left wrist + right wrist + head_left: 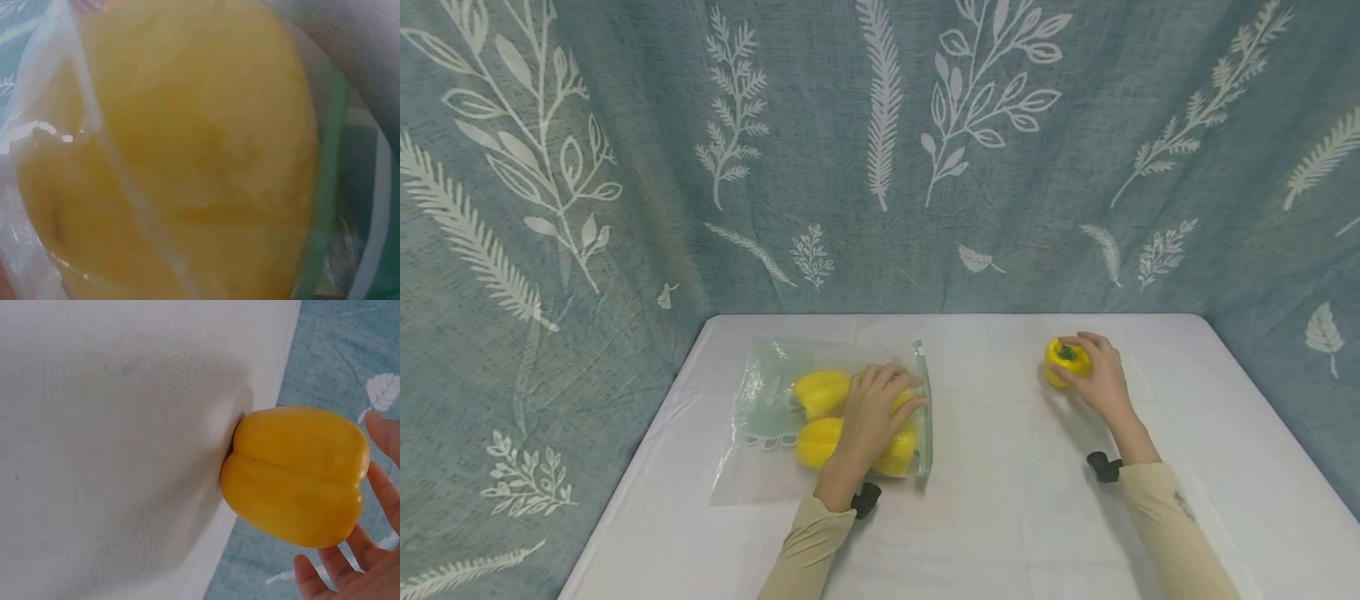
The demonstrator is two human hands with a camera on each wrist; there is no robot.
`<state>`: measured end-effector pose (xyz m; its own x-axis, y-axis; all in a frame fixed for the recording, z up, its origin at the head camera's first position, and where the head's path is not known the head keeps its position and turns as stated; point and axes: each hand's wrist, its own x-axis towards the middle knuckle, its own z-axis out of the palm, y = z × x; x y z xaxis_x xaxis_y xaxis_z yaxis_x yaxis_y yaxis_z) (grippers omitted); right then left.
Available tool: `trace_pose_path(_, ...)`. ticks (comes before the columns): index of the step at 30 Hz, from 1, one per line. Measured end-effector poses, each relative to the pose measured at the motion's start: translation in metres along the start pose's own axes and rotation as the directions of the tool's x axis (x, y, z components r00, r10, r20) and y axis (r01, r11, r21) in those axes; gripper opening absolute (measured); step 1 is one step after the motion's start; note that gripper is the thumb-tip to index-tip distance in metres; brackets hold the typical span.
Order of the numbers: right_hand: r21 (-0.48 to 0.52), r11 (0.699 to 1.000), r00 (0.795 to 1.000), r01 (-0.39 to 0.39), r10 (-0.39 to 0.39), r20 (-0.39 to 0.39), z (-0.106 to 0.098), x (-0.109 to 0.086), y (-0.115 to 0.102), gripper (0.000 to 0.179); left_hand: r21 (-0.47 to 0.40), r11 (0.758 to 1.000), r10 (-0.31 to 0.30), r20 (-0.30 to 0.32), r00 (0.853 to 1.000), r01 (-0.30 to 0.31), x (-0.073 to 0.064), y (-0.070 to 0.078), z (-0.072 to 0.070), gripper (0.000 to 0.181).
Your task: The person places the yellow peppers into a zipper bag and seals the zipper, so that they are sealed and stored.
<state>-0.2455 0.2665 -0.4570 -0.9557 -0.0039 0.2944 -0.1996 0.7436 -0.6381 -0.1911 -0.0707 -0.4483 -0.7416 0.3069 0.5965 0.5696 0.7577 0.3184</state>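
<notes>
A clear zip bag [733, 475] with several yellow bell peppers [822, 393] inside lies flat on the left half of the table, its green-edged closure [925, 417] facing right. My left hand [868, 408] rests over the bagged peppers, fingers spread toward that closure. Through the plastic, one yellow pepper [200, 150] fills most of the left wrist view. To the right, a loose yellow bell pepper [294, 475] stands upright on the table, green stem up. My right hand [1099, 379] holds it from above, thumb and fingers around its top.
A white cloth covers the table [985, 517]. Behind it and along both sides hangs a blue-green curtain [850, 250] with white leaf patterns. Black wrist cameras [1103, 467] are strapped under both wrists.
</notes>
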Motion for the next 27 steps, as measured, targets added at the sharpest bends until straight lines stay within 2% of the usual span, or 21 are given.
trace_pose_path(8, -0.008, 1.0, 0.999, -0.024, 0.024, 0.043, 0.0011, 0.0034, 0.0023, 0.043, -0.011, 1.0, 0.004, -0.012, 1.0, -0.004, -0.0002, -0.0008, -0.0008, 0.022)
trace_pose_path(16, -0.121, 0.988, 0.988, -0.099, 0.112, 0.108, -0.0028, 0.005, -0.0007, 0.051, -0.004, 1.0, 0.013, -0.016, 1.0, -0.013, -0.0008, -0.0037, 0.0021, 0.022)
trace_pose_path(21, -0.142, 0.985, 0.988, -0.098, 0.112, 0.101, -0.0031, 0.0027, -0.0018, 0.054, 0.008, 1.0, 0.024, -0.029, 0.999, -0.024, -0.0017, -0.0043, 0.0031, 0.023)
trace_pose_path(27, -0.11, 0.988, 0.991, -0.107, 0.115, 0.068, -0.0049, -0.0035, -0.0026, 0.058, 0.027, 0.999, 0.028, -0.023, 0.999, -0.028, -0.0017, -0.0054, 0.0034, 0.023)
